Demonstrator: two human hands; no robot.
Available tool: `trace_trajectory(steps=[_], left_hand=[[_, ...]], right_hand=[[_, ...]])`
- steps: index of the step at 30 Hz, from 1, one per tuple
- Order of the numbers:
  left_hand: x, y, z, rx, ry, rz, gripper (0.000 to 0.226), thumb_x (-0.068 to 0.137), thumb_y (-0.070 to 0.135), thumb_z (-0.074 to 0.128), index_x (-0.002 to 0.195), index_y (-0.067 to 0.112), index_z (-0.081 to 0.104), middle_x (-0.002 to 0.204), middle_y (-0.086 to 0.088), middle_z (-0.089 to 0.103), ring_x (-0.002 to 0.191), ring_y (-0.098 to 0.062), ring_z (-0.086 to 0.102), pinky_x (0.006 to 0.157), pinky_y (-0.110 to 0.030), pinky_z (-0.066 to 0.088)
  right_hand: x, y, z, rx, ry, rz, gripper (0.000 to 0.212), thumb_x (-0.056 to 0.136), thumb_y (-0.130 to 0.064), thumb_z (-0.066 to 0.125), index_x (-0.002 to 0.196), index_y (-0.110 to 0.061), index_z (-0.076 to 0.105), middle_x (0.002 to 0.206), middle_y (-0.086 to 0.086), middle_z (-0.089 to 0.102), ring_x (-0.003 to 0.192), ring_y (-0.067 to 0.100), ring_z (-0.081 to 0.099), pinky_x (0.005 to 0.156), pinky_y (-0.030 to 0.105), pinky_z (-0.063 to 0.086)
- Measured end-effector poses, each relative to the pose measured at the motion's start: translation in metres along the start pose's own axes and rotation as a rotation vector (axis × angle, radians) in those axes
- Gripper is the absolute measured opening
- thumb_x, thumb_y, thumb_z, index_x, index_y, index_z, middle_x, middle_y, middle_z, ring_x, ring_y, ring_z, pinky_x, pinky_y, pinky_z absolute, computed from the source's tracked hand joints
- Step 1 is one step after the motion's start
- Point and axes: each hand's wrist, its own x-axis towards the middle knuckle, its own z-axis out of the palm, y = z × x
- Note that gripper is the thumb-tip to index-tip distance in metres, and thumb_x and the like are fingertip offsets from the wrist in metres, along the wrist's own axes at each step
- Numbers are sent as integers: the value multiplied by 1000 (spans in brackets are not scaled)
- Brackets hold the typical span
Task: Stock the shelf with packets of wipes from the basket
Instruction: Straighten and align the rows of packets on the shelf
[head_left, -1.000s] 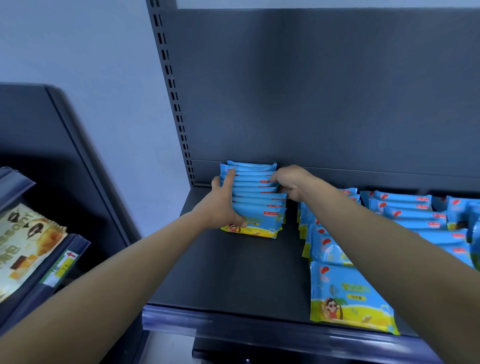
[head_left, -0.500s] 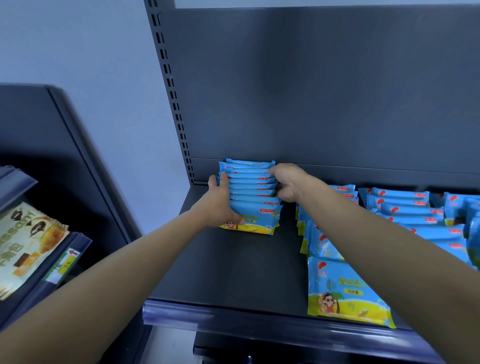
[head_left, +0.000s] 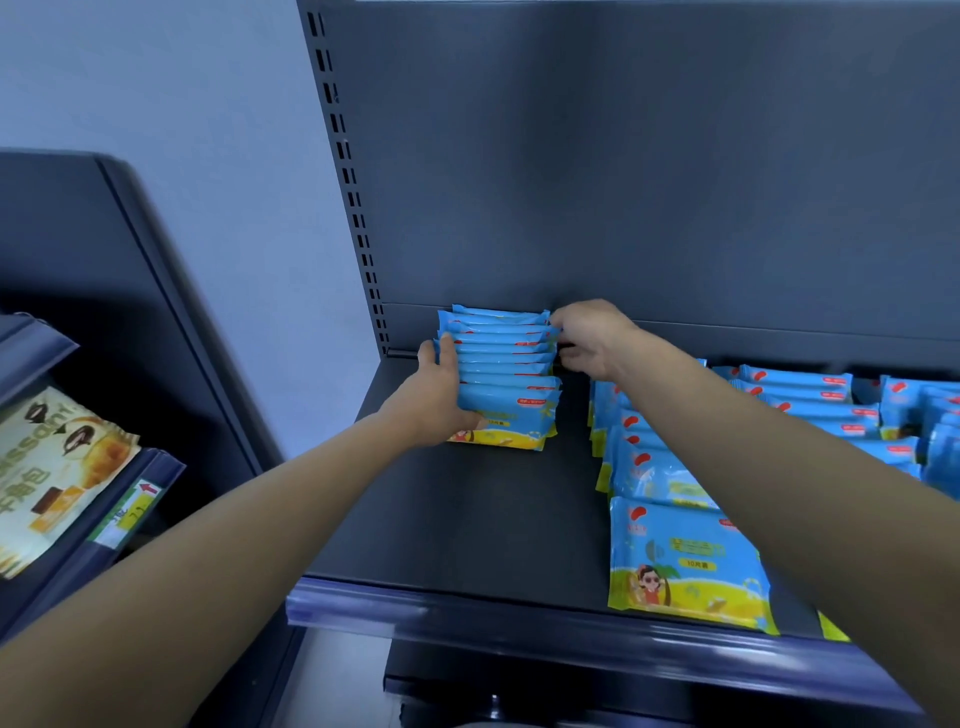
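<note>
A row of several blue wipes packets (head_left: 506, 376) stands at the back left of the dark shelf (head_left: 467, 514), leaning against the back panel. My left hand (head_left: 441, 397) presses on the row's left side, thumb across the front packet. My right hand (head_left: 589, 338) grips the row's right edge near the back. Together they clamp the row. More rows of the same packets lie to the right, the nearest row (head_left: 675, 545) reaching the shelf's front edge. No basket is in view.
A slotted upright (head_left: 345, 171) bounds the shelf on the left. The shelf's front has a blue price rail (head_left: 467, 613). A neighbouring rack on the left holds a croissant packet (head_left: 47, 467) behind a price tag (head_left: 130, 512).
Both hands have pushed the row of packets slightly further back towards the rear panel. My right hand's fingers have shifted along the row's right edge.
</note>
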Motion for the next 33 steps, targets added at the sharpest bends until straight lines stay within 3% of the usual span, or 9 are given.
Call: trace_trajectory(steps=[2, 3, 6, 10, 16, 19, 22, 29, 33], left_hand=[[0, 1, -1, 62, 6, -1, 117, 74, 43, 72, 146, 10, -14, 153, -12, -4, 116, -33, 50, 96, -38, 45], [-1, 2, -1, 102, 15, 4, 117, 74, 46, 72, 146, 10, -13, 153, -13, -3, 117, -34, 50, 96, -39, 45], [-2, 2, -3, 189, 44, 19, 118, 70, 53, 72, 147, 9, -7, 153, -12, -1, 128, -35, 38, 101, -44, 41], [0, 0, -9, 119, -43, -2, 129, 63, 50, 79, 147, 12, -11, 155, -7, -9, 139, -32, 20, 109, -40, 31], [3, 7, -12, 60, -17, 32, 117, 66, 33, 80, 147, 8, -1, 151, -5, 3, 120, -27, 45, 91, -29, 42], [5, 8, -13, 56, -18, 35, 114, 64, 32, 81, 145, 7, 5, 148, -6, 7, 115, -26, 47, 88, -26, 42], [4, 7, -13, 47, -17, 33, 114, 63, 33, 82, 145, 7, 8, 148, -6, 8, 117, -27, 46, 91, -27, 42], [4, 0, -14, 34, -16, 21, 120, 63, 36, 82, 148, 12, 2, 153, -3, -3, 132, -26, 34, 100, -27, 35], [6, 0, -16, 34, -37, 33, 122, 62, 36, 83, 148, 13, 1, 154, -2, -7, 133, -26, 33, 101, -27, 35]], right_hand=[[-4, -5, -7, -52, 45, -43, 18, 89, -3, 41, 79, -16, 48, 74, 4, 44, 67, 9, 44, 86, 35, 52], [-5, -7, -12, -90, 65, -69, 15, 90, -3, 40, 83, -13, 49, 74, 3, 41, 74, 6, 45, 89, 35, 52], [-4, -9, -25, -207, 91, -189, 32, 92, -6, 42, 121, 1, 55, 96, 9, 50, 95, 16, 48, 102, 45, 45], [-14, -10, -36, -308, 136, -214, 32, 90, -4, 45, 119, 1, 57, 123, 17, 60, 116, 26, 56, 101, 46, 46], [-17, -2, -34, -349, 67, -169, 34, 91, -4, 48, 123, 8, 52, 131, 26, 51, 124, 38, 47, 102, 49, 42], [-11, 3, -29, -356, -8, -178, 38, 91, -6, 52, 129, -2, 51, 128, 19, 56, 119, 33, 55, 100, 40, 47], [-2, 9, -21, -358, -72, -208, 31, 90, -10, 57, 121, -11, 58, 108, 4, 57, 97, 17, 54, 88, 28, 49], [16, 17, -6, -438, -25, -282, 3, 86, -12, 63, 86, -15, 63, 100, 5, 62, 102, 21, 60, 91, 40, 53], [23, 12, 0, -573, 38, -305, 16, 88, -4, 53, 75, -13, 56, 93, 9, 58, 87, 22, 56, 90, 41, 53]])
